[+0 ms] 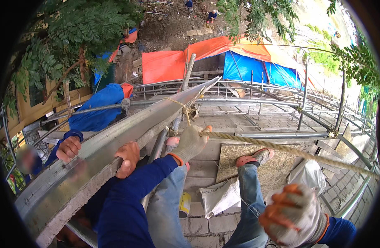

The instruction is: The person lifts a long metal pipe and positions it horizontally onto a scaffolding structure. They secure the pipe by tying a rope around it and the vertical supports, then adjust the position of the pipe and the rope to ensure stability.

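Left hand, cream-gloved [189,142]: centre, closed around thick beige twisted rope [289,149].
Right hand, orange-stained glove [293,213]: lower right, fingers curled; contents cannot be told.
Rope: knotted at long silver metal beam [128,129], left of centre.
Beam edge: co-worker's bare hand [129,158].

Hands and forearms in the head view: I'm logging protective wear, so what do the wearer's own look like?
The left hand wears an off-white knitted glove with an orange cuff edge; a dark blue long sleeve covers the forearm. The right hand has a matching glove, its fingers patched orange, whether coating or stain is unclear, and another dark blue sleeve.
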`<state>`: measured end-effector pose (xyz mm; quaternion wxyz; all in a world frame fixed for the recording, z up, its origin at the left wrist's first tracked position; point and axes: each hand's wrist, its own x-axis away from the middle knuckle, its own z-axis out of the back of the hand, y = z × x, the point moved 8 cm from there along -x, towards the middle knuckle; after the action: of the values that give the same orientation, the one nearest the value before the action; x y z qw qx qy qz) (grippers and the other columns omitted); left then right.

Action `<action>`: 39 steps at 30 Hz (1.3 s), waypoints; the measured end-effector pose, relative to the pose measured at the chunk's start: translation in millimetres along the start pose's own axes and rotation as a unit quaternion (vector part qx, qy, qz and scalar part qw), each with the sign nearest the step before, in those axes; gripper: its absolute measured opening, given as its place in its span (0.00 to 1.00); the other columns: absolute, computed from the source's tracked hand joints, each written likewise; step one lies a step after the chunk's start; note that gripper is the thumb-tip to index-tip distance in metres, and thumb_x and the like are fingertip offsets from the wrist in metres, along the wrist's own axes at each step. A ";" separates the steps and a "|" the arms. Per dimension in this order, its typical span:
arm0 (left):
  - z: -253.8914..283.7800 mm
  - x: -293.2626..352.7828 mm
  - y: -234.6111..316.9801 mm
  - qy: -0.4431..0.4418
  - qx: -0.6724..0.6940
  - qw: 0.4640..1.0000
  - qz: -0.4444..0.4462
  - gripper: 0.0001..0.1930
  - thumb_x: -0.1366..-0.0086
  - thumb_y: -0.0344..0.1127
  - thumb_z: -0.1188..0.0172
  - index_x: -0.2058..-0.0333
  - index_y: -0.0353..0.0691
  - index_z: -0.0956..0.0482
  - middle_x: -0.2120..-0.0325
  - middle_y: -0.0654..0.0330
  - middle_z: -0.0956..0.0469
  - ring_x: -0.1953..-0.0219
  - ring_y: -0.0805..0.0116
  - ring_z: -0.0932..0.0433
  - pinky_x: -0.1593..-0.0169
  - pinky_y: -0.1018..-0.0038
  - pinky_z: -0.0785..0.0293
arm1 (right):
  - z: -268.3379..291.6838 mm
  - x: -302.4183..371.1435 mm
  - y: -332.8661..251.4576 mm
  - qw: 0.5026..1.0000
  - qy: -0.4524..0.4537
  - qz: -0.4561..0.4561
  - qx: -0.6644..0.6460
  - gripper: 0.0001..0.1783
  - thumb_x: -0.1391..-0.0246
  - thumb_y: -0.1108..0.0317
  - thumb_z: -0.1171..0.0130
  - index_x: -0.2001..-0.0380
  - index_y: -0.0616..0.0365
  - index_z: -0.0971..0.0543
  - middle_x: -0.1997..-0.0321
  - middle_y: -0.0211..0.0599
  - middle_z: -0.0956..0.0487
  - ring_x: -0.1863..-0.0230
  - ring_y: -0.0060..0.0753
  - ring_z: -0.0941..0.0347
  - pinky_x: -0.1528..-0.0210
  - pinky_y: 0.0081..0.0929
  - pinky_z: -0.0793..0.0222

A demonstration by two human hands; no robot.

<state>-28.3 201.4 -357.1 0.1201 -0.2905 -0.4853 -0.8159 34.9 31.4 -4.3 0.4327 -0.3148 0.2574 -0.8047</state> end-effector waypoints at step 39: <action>-36.7 -85.8 -73.4 0.125 -0.085 0.988 -0.028 0.19 0.27 0.49 0.36 0.66 0.37 0.17 0.63 0.45 0.16 0.56 0.39 0.18 0.49 0.49 0.25 | -188.0 -150.2 222.9 0.943 -0.211 -0.250 0.057 0.22 0.30 0.54 0.46 0.65 0.61 0.13 0.67 0.55 0.14 0.63 0.59 0.14 0.55 0.55 0.19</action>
<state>-7.6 199.1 -474.0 0.1320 -0.1816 -0.4028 -0.8873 81.1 77.1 -325.8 0.2791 -0.5059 0.0267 -0.8157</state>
